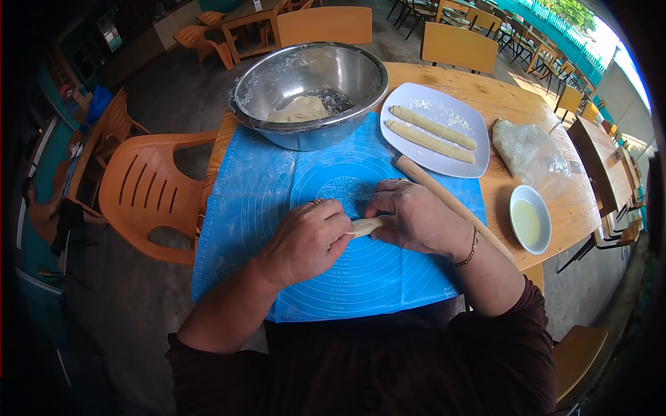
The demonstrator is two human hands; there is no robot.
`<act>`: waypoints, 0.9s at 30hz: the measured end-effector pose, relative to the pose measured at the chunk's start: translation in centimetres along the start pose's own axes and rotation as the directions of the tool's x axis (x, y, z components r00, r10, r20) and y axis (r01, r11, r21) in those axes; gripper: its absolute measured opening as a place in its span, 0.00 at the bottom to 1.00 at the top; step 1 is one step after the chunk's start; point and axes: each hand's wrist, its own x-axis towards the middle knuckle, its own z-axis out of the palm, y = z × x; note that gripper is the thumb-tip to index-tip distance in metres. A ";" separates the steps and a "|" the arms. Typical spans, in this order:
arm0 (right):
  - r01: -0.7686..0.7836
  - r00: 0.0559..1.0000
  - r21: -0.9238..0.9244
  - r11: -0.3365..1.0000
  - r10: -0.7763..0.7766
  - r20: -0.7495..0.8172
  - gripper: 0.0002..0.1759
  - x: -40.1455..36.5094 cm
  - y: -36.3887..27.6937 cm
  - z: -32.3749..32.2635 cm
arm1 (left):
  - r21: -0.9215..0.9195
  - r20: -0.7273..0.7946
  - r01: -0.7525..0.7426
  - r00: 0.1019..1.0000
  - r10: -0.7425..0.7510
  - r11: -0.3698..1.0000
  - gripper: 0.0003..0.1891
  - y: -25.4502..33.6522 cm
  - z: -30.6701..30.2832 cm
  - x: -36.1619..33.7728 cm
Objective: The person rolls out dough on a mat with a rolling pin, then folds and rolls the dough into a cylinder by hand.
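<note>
A small strip of dough stretches between my two hands, just above or on the blue pastry mat. My left hand has its fingers closed around one end. At the other end, my right hand grips with thumb and fingers, which hide part of the dough. Beyond my right hand lies a rolling pin, slanting across the mat's right side. Two long dough rolls rest side by side on a white plate dusted with flour.
A large steel bowl holding a lump of dough stands at the back left. To the right are a plastic bag and a small bowl of yellowish liquid. An orange chair stands against the table's left side.
</note>
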 end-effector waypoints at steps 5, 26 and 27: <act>-0.058 0.998 0.060 0.996 0.058 0.003 0.11 0.0 0.2 0.2 | -0.059 0.030 -0.015 0.999 0.017 0.998 0.09 0.7 -0.5 0.3; -0.106 0.940 -0.036 0.994 0.089 -0.328 0.19 0.4 -0.3 0.7 | 0.178 -0.190 0.130 0.977 -0.095 0.975 0.12 0.5 -0.2 0.4; -0.103 0.941 -0.042 0.994 0.084 -0.329 0.19 0.3 -0.7 0.9 | 0.214 -0.160 0.097 0.985 -0.064 0.972 0.20 1.3 0.3 0.2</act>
